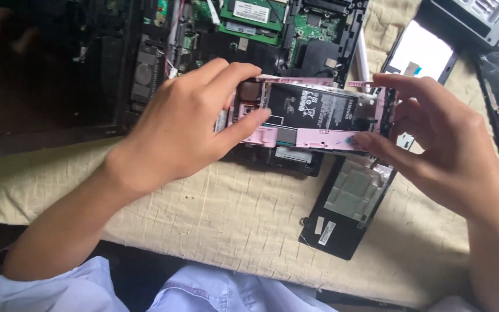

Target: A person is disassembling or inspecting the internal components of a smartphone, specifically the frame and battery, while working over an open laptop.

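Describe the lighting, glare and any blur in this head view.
Head view: soft daylight falls on the cloth; the top left corner is deep shadow, hiding detail; the white panel at upper right is blown out; the left hand and right hand are slightly soft, while the opened pink phone stays fairly sharp.

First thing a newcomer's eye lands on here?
The opened pink phone at centre, its back off and black battery exposed, held between the left hand and right hand. Behind it, at top, a stripped laptop chassis shows green circuit boards. Below right, a black cover panel lies on the beige cloth.
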